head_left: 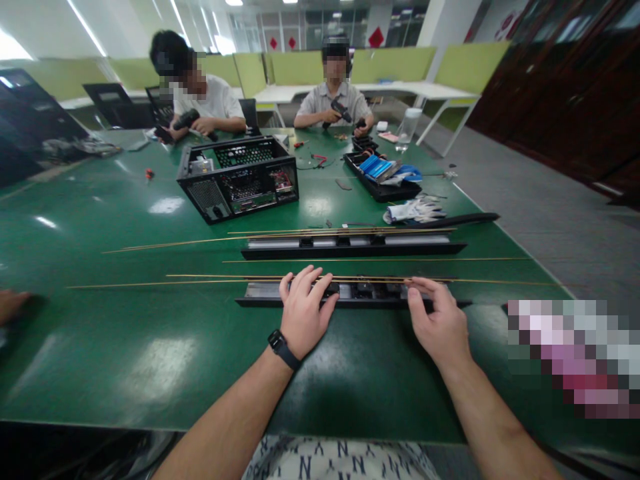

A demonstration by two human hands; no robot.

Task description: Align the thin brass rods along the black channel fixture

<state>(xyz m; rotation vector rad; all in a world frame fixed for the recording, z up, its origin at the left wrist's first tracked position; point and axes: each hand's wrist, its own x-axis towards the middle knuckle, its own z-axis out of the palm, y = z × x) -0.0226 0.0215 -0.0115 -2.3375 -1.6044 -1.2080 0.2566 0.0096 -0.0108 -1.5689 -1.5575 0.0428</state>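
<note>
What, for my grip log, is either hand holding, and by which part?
Holding cannot be told: the left hand lies over the nearer long black and silver rail, left of middle; the right hand is at its right part.

On the green table (100, 347) before me: black computer case (265, 185), left of centre; to its right, black tray (395, 193) with blue pieces (376, 167), gloves (416, 210) just in front of it, clear bottle (407, 133) behind. Across from me, two people (220, 103), each with a drill (188, 119).
</note>
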